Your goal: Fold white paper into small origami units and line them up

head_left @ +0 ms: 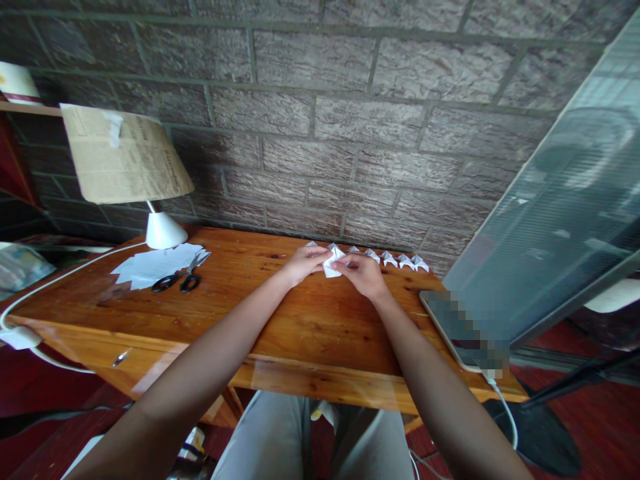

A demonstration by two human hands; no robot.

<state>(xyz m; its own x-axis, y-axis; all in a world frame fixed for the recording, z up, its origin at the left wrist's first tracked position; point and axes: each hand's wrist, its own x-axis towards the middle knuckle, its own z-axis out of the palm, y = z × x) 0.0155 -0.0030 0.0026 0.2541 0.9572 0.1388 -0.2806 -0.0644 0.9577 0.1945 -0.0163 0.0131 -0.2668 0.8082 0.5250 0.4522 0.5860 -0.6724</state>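
A small folded piece of white paper [332,265] is held up between my two hands, over the back part of the wooden desk. My left hand [306,263] pinches its left side, fingers closed on the edge. On the right side, my right hand [362,272] grips it between thumb and fingers. Several small folded white paper shapes [388,259] stand in a row along the wall behind my hands, mostly to the right. Parts of that row are hidden behind my fingers.
Black-handled scissors [183,277] lie on white paper sheets [150,265] at the left. Behind them stands a lamp [165,230] with a paper shade. A tablet-like device [450,327] with a cable rests at the desk's right edge. A brick wall [340,120] borders the desk [320,333].
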